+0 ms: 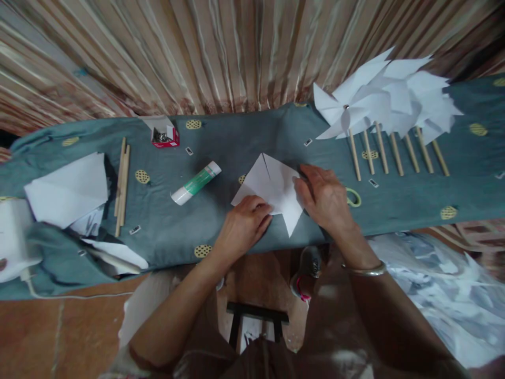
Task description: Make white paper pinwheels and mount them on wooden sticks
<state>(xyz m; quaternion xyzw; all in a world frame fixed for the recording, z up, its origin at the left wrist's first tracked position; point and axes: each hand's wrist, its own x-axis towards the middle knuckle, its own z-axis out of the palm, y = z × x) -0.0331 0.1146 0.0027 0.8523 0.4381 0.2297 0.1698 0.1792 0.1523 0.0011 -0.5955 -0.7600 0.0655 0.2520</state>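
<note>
A white paper square with cut corners [272, 181] lies on the blue-grey cloth [236, 142] in front of me. My left hand [242, 223] presses on its near left part, fingers curled down onto the sheet. My right hand [323, 197] rests on its right side, fingertips pinching a paper flap near the centre. A white and green glue stick [196, 182] lies to the left of the paper. Green-handled scissors [354, 198] peek out beside my right hand.
Several finished white paper pinwheels on wooden sticks [389, 105] lie at the right. A small red box of pins [164, 134] sits at the back left. Loose wooden sticks [121, 181] and white paper sheets [69, 192] are at the left. A striped curtain hangs behind.
</note>
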